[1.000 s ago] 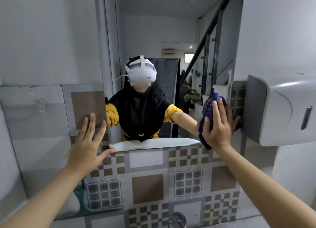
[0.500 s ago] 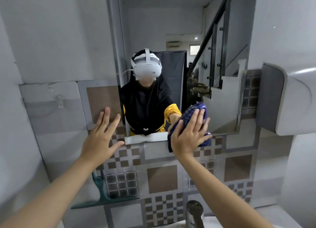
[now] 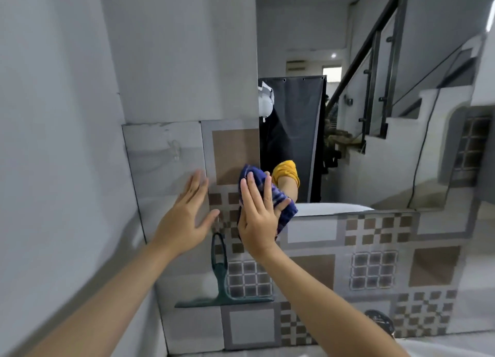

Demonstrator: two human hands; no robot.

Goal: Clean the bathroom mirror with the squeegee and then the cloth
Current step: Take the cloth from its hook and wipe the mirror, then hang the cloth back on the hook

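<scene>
Seen from the head camera, a person is wiping the lower left corner of a bathroom mirror, the right hand pressing a bunched blue checked cloth flat against the glass with fingers spread over it, the cloth overlapping the mirror's left edge and the tiled wall beside it. The left hand is resting wide open and empty, palm on the tiles just left of the mirror, apparently bracing. The green squeegee is hanging on the tiles below both hands, handle up and blade level, touched by neither, which suggests the squeegee pass is finished and the cloth stage is under way. The visible glass is showing the staircase and dark curtain clearly, with no obvious streaks or drops, though motion blur is making fine marks impossible to judge. How much of the mirror is already buffed cannot be told; the upper and right-hand areas likely remain to be checked before the job is done.
</scene>
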